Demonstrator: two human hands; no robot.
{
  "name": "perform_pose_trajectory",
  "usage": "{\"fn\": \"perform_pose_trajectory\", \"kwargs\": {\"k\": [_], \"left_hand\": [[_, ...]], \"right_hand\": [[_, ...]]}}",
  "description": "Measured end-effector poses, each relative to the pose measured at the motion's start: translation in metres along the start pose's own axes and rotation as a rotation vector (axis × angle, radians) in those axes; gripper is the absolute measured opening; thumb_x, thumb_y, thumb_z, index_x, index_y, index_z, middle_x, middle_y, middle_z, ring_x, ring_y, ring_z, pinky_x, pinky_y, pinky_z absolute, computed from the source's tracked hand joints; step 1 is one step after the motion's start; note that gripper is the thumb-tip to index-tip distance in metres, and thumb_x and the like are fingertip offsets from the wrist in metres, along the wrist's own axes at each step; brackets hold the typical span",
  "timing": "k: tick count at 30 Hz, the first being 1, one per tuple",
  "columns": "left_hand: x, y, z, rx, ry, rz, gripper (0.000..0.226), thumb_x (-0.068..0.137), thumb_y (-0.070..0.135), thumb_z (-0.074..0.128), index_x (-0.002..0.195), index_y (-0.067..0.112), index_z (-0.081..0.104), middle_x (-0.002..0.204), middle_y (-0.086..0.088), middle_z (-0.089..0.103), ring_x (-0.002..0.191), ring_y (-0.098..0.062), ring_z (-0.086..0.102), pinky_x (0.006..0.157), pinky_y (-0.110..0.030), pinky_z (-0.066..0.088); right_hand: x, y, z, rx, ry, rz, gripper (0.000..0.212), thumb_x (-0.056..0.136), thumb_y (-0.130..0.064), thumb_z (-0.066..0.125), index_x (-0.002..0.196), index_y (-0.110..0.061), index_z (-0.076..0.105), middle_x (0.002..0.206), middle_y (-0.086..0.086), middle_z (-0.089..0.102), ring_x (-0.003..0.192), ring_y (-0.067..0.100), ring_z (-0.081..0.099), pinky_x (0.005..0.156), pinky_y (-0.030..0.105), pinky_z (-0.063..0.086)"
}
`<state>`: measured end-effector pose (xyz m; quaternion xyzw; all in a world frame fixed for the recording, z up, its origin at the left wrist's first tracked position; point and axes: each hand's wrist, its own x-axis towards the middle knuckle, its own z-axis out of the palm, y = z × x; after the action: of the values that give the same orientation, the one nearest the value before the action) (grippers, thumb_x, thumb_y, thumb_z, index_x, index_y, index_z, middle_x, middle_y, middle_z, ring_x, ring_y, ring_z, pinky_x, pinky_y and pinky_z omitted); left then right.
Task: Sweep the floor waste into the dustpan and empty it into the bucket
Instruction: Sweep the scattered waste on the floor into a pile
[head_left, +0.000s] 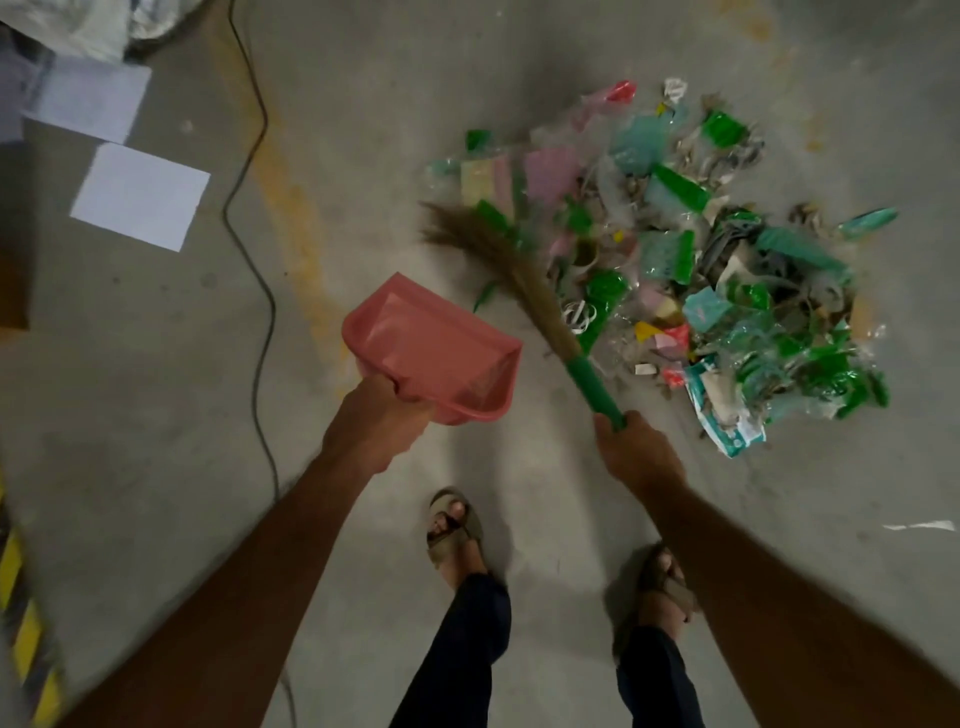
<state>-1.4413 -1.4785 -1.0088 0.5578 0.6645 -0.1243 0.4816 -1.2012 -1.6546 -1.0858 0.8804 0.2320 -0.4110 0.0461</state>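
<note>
On the concrete floor (156, 364), toward its upper right area, lies the waste pile (691, 270): green, pink and teal plastic wrappers mixed with paper scraps and clear film. The broom (524, 280) slants across the pile's left edge, its brown bristle head blurred and its green handle running down and to the right. The right hand (636, 449) grips the lower end of the green handle, fingers curled round it. The left hand (382, 426) grips the near rim or handle of the pink dustpan (436, 348), fingers wrapped round it; the exact grip point is hidden by the hand. The dustpan is held tilted, just left of the broom handle and apart from the pile; whether it touches the floor cannot be told. Two white paper sheets (140, 195) lie near the upper left edge of the floor. A black cable (254, 291) runs from the top edge downward between the sheets and the dustpan. Yellow-and-black hazard tape (21, 623) marks the lower left corner. Two sandalled feet (452, 530) stand at the bottom centre, below both hands.
</note>
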Motion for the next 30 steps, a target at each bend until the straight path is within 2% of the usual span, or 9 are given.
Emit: {"fn": "perform_pose_trajectory", "kwargs": {"k": [7,10,13,15,17,19,22,26,30], "left_hand": [[0.020,-0.001,-0.032,0.041,0.001,0.023,0.041,0.070,0.046,0.061,0.096,0.014,0.065,0.081,-0.005,0.073,0.071,-0.025,0.072,0.069,-0.047,0.063],[0.026,-0.002,-0.048,0.064,0.010,0.026,0.042,0.070,0.048,0.060,0.097,0.016,0.064,0.084,-0.005,0.073,0.071,-0.027,0.071,0.067,-0.040,0.061],[0.032,-0.002,-0.063,0.069,0.017,0.018,0.045,0.067,0.051,0.060,0.098,0.018,0.064,0.084,-0.004,0.073,0.070,-0.026,0.071,0.064,-0.038,0.061],[0.038,0.002,-0.071,0.074,0.017,0.020,0.042,0.068,0.051,0.061,0.094,0.018,0.066,0.081,-0.004,0.073,0.069,-0.025,0.072,0.061,-0.038,0.061],[0.042,0.007,-0.076,0.061,0.026,0.035,0.045,0.062,0.053,0.060,0.089,0.018,0.067,0.077,-0.005,0.073,0.069,-0.027,0.072,0.064,-0.045,0.062],[0.051,0.019,-0.076,0.079,0.017,0.050,0.045,0.058,0.053,0.061,0.084,0.016,0.069,0.073,-0.007,0.073,0.069,-0.030,0.072,0.067,-0.049,0.062],[0.064,0.041,-0.076,0.097,-0.014,0.061,0.042,0.057,0.048,0.062,0.081,0.014,0.070,0.070,-0.005,0.074,0.071,-0.029,0.073,0.069,-0.050,0.062],[0.088,0.073,-0.073,0.150,-0.059,0.080,0.047,0.054,0.052,0.062,0.079,0.014,0.069,0.067,-0.004,0.073,0.072,-0.029,0.073,0.069,-0.050,0.059],[0.109,0.113,-0.073,0.223,-0.076,0.091,0.041,0.058,0.049,0.061,0.078,0.014,0.068,0.066,-0.003,0.072,0.068,-0.030,0.071,0.070,-0.047,0.060]], "right_hand": [[-0.028,0.073,-0.056,0.030,0.223,0.138,0.052,0.098,-0.063,0.040,0.111,-0.016,0.057,0.085,0.010,0.060,0.072,0.028,0.055,0.068,0.036,0.048],[-0.062,0.104,-0.063,0.091,0.242,0.186,0.063,0.083,-0.083,0.034,0.097,-0.025,0.057,0.070,0.009,0.066,0.061,0.031,0.064,0.062,0.039,0.057],[-0.088,0.146,-0.047,0.187,0.216,0.230,0.070,0.070,-0.093,0.036,0.098,-0.033,0.057,0.060,0.008,0.068,0.049,0.030,0.066,0.044,0.033,0.054],[-0.112,0.138,-0.040,0.178,0.225,0.280,0.071,0.071,-0.091,0.044,0.107,-0.032,0.062,0.077,0.011,0.074,0.068,0.033,0.071,0.058,0.035,0.056],[-0.124,0.127,-0.030,0.131,0.147,0.283,0.052,0.080,-0.072,0.060,0.113,-0.032,0.064,0.092,0.012,0.073,0.082,0.032,0.069,0.074,0.036,0.055],[-0.120,0.117,-0.028,0.016,0.035,0.225,0.031,0.088,-0.064,0.057,0.099,-0.035,0.059,0.082,-0.001,0.069,0.073,0.021,0.065,0.067,0.032,0.050],[-0.094,0.105,-0.033,-0.156,-0.071,0.213,0.039,0.092,-0.070,0.042,0.088,-0.032,0.051,0.073,-0.009,0.062,0.065,0.009,0.061,0.057,0.028,0.047],[-0.053,0.106,-0.047,-0.083,0.023,0.304,0.048,0.094,-0.068,0.038,0.087,-0.023,0.050,0.074,-0.004,0.059,0.068,0.022,0.059,0.064,0.034,0.050],[-0.029,0.122,-0.078,0.031,0.013,0.367,0.071,0.072,-0.088,0.024,0.085,-0.025,0.054,0.072,0.000,0.063,0.065,0.022,0.063,0.063,0.039,0.054]]}}
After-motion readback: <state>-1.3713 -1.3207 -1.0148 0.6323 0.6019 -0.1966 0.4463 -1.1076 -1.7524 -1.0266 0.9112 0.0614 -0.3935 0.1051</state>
